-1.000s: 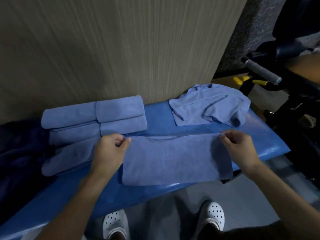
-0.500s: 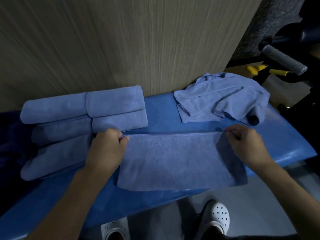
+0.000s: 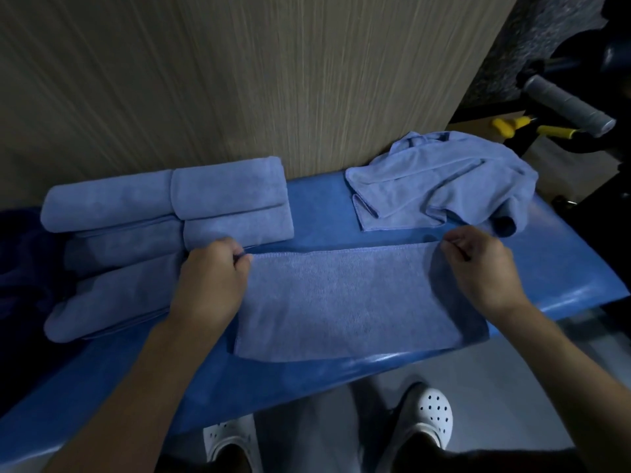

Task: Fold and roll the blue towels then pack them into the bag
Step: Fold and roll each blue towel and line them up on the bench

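Observation:
A blue towel [image 3: 345, 302] lies folded flat on the blue bench [image 3: 563, 264], its near edge at the bench front. My left hand [image 3: 211, 281] pinches its far left corner. At the far right corner my right hand [image 3: 478, 268] grips the towel with curled fingers. Several rolled blue towels [image 3: 164, 213] lie stacked to the left, against the wall. A loose crumpled blue towel [image 3: 444, 182] sits at the back right. A dark blue fabric shape [image 3: 20, 268] at the far left edge may be the bag; I cannot tell.
A wood-grain wall panel [image 3: 239, 80] rises right behind the bench. Dark gym equipment with a grey padded handle [image 3: 566, 104] and yellow grips [image 3: 505, 126] stands at the right. My white clogs [image 3: 433, 411] are on the grey floor below the bench front.
The view has shifted slightly, so the bench sits more to the right. Both hands keep their hold on the towel's far corners and the far edge now lies straighter.

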